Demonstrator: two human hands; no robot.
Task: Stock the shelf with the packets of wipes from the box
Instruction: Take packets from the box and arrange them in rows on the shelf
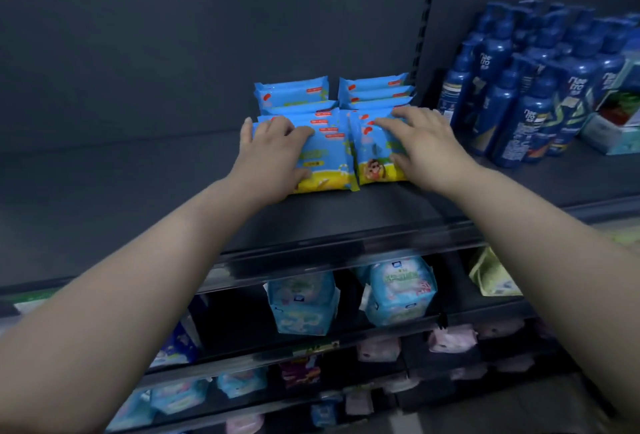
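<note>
Now I am settling the front packets of wipes (329,170) on the dark shelf (138,184), just ahead of two back stacks (294,94). My left hand (273,153) is curling round the left ones; my right hand (426,146) is pressing the right ones, fingers (388,125) spread flat. Next, I judge, I am letting go and fetching more from the box, which is out of sight. Blue bottles (519,104) are standing nearby, to the right.

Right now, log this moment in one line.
left hand: grips left front packets | right hand: presses right front packets | shelf: rear packets stacked | blue bottles: at right
</note>
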